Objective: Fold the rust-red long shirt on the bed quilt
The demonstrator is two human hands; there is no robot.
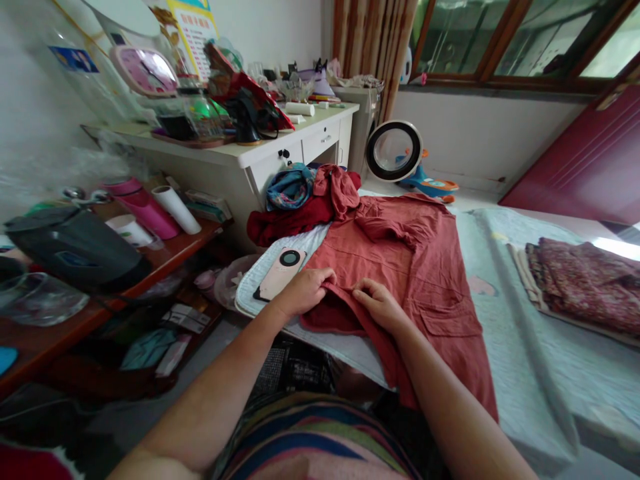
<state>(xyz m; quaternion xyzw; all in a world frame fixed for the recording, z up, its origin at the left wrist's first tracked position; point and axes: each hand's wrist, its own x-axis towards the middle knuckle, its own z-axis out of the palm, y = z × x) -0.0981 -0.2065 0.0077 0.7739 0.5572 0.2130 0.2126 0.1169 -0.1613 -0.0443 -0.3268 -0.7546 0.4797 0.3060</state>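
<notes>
A rust-red jacket (pixel 380 247) lies spread over the bed, its lower part hanging past the near edge. My left hand (pixel 311 289) pinches the near edge of the cloth, fingers closed. A little to the right, my right hand (pixel 379 303) has its thumb and fingers closed on the same edge. Between the hands the fabric is lifted, and a dark fold opens beneath it. A pocket flap (pixel 440 319) shows to the right of my right hand. Beside my left hand rests a pale pink phone (pixel 283 272) with a round dark ring on its back.
Bunched dark-red and blue clothes (pixel 290 187) lie beyond the phone, against the desk (pixel 295 143). Folded patterned cloth (pixel 590 280) sits on the bed (pixel 540 347) at right. A wooden shelf (pixel 165 263) at left holds a kettle (pixel 75 247) and a pink bottle (pixel 143 207).
</notes>
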